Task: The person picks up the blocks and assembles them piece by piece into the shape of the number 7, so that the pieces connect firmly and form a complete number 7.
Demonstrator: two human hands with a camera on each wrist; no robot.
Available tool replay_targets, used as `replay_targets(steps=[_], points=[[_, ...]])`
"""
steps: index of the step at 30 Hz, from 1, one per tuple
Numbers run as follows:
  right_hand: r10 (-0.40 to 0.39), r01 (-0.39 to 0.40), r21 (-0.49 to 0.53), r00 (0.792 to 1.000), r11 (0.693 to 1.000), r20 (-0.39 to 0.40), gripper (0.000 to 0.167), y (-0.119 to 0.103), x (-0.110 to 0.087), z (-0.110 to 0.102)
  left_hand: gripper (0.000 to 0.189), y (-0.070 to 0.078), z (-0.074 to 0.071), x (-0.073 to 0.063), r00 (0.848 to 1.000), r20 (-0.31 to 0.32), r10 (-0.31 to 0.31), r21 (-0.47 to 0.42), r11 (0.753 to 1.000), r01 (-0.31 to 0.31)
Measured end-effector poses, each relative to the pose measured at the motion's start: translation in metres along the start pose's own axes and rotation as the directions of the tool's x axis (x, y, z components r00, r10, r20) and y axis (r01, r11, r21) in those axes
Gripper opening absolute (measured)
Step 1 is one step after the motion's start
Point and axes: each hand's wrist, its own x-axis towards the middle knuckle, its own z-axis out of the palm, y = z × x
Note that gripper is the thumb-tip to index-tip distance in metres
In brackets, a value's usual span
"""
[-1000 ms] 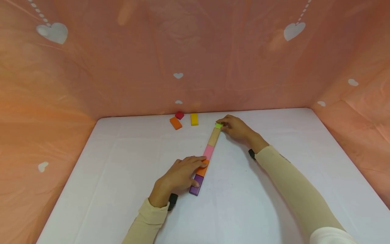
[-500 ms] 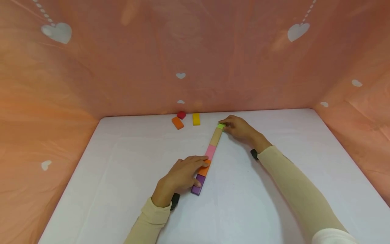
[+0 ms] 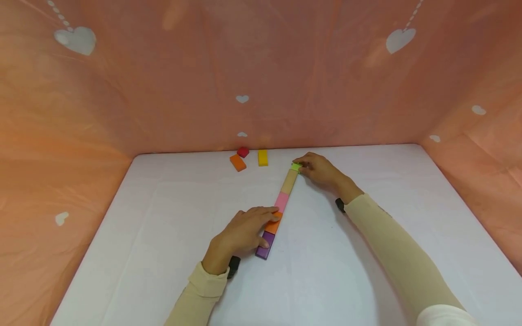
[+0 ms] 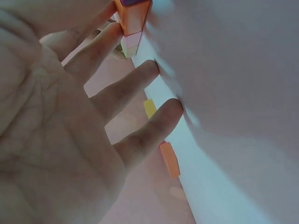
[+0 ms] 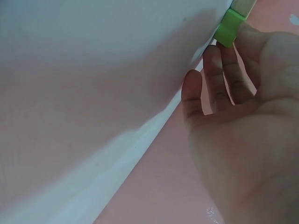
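Observation:
In the head view, a straight slanting row of blocks lies on the white table: purple (image 3: 263,252) nearest, then orange (image 3: 272,227), pink (image 3: 282,200), tan (image 3: 289,182), and a light green block (image 3: 296,167) at the far end. My left hand (image 3: 244,232) rests along the near part, thumb on the purple block and fingertips at the orange and pink ones. Its fingers (image 4: 128,91) are spread and fairly straight in the left wrist view. My right hand (image 3: 322,173) pinches the green block (image 5: 229,28) between thumb and fingers; the tan block (image 5: 243,6) adjoins it.
Near the table's back edge lie a yellow block (image 3: 263,158), a loose orange block (image 3: 238,162) and a red block (image 3: 243,152). Orange-pink cloth (image 3: 277,81) with white hearts rises behind the table and at both sides.
The view shifts slightly. Both hands keep their places on the row, and the blocks show no visible movement relative to the table.

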Motion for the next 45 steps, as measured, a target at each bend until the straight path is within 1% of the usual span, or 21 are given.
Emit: replay_targets(steps=[7,9,15,20,24,27,30,32,34,36,38,40,42,45], points=[[-0.02,0.02,-0.02,1.0,1.0,0.0,0.035,0.001,0.0,-0.002,0.069,0.001,-0.005,0.002,1.0,0.017,0.007,0.024,1.0,-0.007],[-0.02,0.02,-0.021,1.0,1.0,-0.001,0.035,0.002,0.001,-0.002,0.07,0.0,-0.006,0.004,1.0,0.017,0.009,0.043,0.999,-0.009],[-0.017,0.017,-0.042,1.0,0.999,-0.006,0.034,0.001,0.002,-0.002,0.075,-0.009,-0.012,0.017,1.0,0.008,0.005,0.104,0.995,-0.006],[-0.005,0.004,-0.041,1.0,0.999,-0.003,0.035,-0.001,0.003,-0.001,0.079,-0.018,-0.021,0.029,1.0,-0.011,-0.006,0.099,0.995,0.007],[0.006,-0.006,-0.033,1.0,0.999,-0.002,0.036,-0.001,0.003,0.0,0.078,-0.033,-0.031,0.043,0.999,-0.054,0.005,0.068,0.998,-0.002],[0.011,-0.011,-0.03,1.0,0.999,-0.003,0.035,0.0,0.003,0.0,0.072,-0.051,-0.042,0.053,0.993,-0.121,-0.003,0.043,0.999,0.008],[0.013,-0.013,-0.023,1.0,1.0,-0.005,0.035,0.0,0.002,-0.001,0.06,-0.072,-0.052,0.06,0.979,-0.204,-0.03,0.016,0.999,0.034],[0.014,-0.014,-0.023,1.0,1.0,-0.003,0.035,0.0,0.002,-0.001,0.051,-0.087,-0.056,0.062,0.965,-0.256,-0.048,-0.001,0.999,0.049],[0.016,-0.017,-0.023,1.0,1.0,-0.002,0.035,0.0,0.002,-0.001,0.048,-0.101,-0.059,0.064,0.953,-0.296,-0.057,0.0,0.998,0.06],[0.021,-0.021,-0.024,1.0,0.999,-0.002,0.036,0.0,0.002,-0.002,0.048,-0.112,-0.061,0.066,0.945,-0.321,-0.063,0.015,0.997,0.071],[0.029,-0.029,-0.022,1.0,0.999,-0.003,0.035,0.0,0.003,-0.002,0.05,-0.12,-0.063,0.068,0.942,-0.332,-0.056,0.045,0.996,0.075],[0.036,-0.036,-0.012,0.999,0.999,-0.004,0.035,-0.001,0.003,-0.002,0.052,-0.125,-0.064,0.071,0.943,-0.328,-0.05,0.078,0.994,0.08],[0.04,-0.04,-0.002,0.999,0.999,0.0,0.036,0.0,0.003,-0.001,0.051,-0.129,-0.064,0.074,0.949,-0.313,-0.038,0.108,0.991,0.075],[0.046,-0.046,0.009,0.999,0.999,0.006,0.036,0.0,0.003,-0.001,0.048,-0.132,-0.062,0.077,0.959,-0.282,-0.035,0.129,0.989,0.074]])
